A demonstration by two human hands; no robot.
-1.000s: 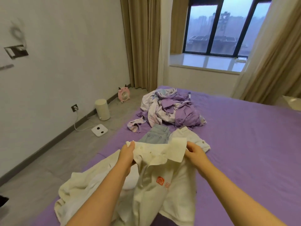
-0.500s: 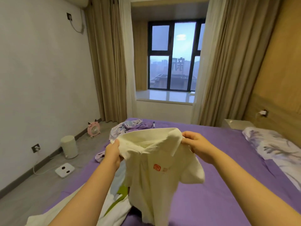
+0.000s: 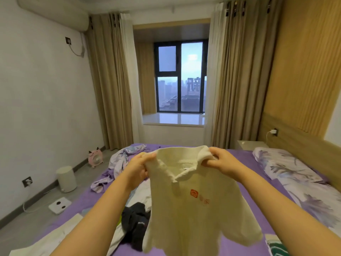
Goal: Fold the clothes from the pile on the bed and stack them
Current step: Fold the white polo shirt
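My left hand and right hand: forearms bare (no sleeves, rings or watch show), nails short.

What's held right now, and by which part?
The cream polo shirt, lifted above the bed: left hand grips one shoulder, right hand grips the other beside the collar.

The polo shirt is pale cream with a small orange-red logo on the chest. The bed sheet is plain purple, and the pillow is white with a lilac-grey leaf print — the crumpled pile of clothes shows the same white and lilac. A dark garment is black with tiny white lettering. The curtains are tan, the small fan pink, the bin off-white — the floor scale white with two dark spots.
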